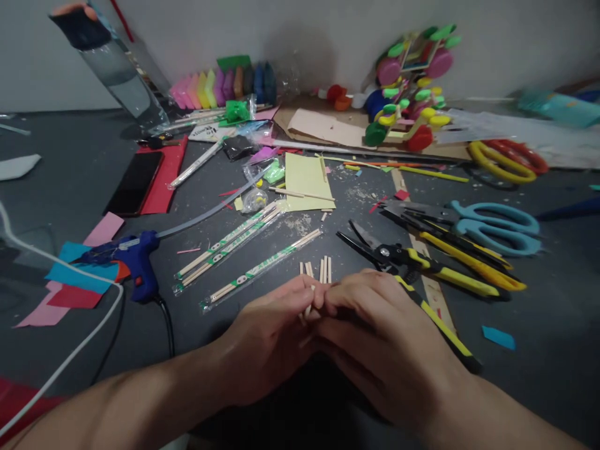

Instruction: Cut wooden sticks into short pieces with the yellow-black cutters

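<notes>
My left hand (pixel 274 328) is closed around short wooden sticks (pixel 308 310), whose pale ends show between thumb and fingers. Against it, my right hand (pixel 384 325) curls with its fingertips pinched at the same sticks, and they partly cover them. Just beyond the fingers, several more cut stick pieces (pixel 325 269) lie side by side on the dark table (pixel 262 290). To the left of these is a pair of wooden chopsticks in a clear printed wrapper (pixel 260 269), with further wrapped chopsticks (pixel 229 244) behind. Yellow-and-black pruning shears (pixel 422 265) lie open-bladed beside my right hand.
A blue glue gun (pixel 140 265) with its cable rests on coloured paper at left. Nearby are a phone (pixel 135 182) and a tilted water bottle (pixel 115 75). Blue-handled scissors (pixel 497 228) lie at right. Clay packs (pixel 225 85) and wheeled stick models (pixel 407 94) stand at the back.
</notes>
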`<control>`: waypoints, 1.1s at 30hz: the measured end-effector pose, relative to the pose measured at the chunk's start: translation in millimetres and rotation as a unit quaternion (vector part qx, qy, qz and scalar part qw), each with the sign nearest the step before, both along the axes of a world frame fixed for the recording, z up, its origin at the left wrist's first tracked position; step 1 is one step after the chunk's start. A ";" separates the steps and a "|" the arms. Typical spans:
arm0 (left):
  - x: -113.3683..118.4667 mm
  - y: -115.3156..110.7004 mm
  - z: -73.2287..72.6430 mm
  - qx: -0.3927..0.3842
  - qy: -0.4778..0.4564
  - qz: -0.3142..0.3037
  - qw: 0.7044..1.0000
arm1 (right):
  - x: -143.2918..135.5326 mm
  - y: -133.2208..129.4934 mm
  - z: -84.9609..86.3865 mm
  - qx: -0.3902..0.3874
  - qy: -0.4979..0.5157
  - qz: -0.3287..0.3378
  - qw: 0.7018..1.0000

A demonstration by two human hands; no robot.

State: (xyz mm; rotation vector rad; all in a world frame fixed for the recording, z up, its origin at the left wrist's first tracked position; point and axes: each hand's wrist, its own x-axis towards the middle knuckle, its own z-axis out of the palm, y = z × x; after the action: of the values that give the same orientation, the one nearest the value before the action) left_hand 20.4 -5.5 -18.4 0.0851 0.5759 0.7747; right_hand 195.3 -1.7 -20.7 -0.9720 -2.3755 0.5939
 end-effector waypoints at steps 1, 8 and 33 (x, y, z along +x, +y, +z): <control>0.3 -0.2 -0.4 0.001 0.005 -0.004 1.000 | 0.1 -0.5 0.1 0.000 -0.001 0.009 1.000; 0.9 -1.7 -5.9 0.069 0.040 0.012 0.997 | 7.7 -0.2 6.9 0.030 0.052 -0.011 0.998; -9.0 1.3 -8.9 0.171 0.125 0.000 0.977 | 89.1 23.5 -8.7 0.216 -0.374 -0.152 0.889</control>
State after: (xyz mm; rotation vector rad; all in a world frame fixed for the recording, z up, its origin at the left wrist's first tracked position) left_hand 11.4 -4.2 -27.3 0.5055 0.6754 0.8631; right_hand 284.4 21.8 -29.4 -1.4927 -2.6987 -0.5206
